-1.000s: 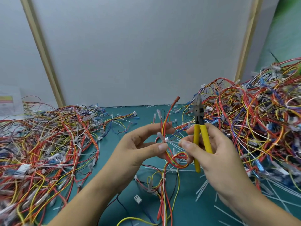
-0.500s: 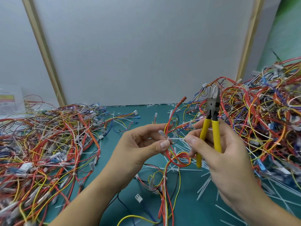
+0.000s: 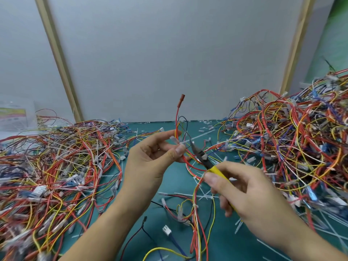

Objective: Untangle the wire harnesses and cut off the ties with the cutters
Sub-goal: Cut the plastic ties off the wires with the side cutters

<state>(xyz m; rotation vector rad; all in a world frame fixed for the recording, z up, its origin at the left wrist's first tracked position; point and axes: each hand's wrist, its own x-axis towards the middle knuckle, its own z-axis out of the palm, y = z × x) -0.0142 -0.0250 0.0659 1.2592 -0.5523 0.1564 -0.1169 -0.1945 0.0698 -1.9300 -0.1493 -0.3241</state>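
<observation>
Small wire harness of red, yellow and black leads with a red-brown terminal on top is held up in the air, dead centre over the counter, with its tail hanging down to 6 o'clock. A thin white plastic zip tie binds it right at the left thumb tip. Left hand, at 9 o'clock of the tie, pinches the bundle at the tie between thumb and fingers. Right hand, at 4 o'clock, is wrapped round the handles of the yellow-handled, dark-headed side cutters. The nose points toward 10 o'clock and the tips are at the tie. Can't tell if the blades are already round the tie or just beside it. Step in hand, as judged: cutting this tie; the harness is already out of the heap. Next move calls for getting only the tie between the blades, clear of the wires and the thumb, then a squeeze. Teal counter below. Spread pile of multicoloured harnesses at 9 o'clock, taller tangled heap of harnesses at 3 o'clock. White cut tie scraps on the counter at 5 o'clock, small white plug connector at 6 o'clock. Grey wall panel at 12 o'clock.
</observation>
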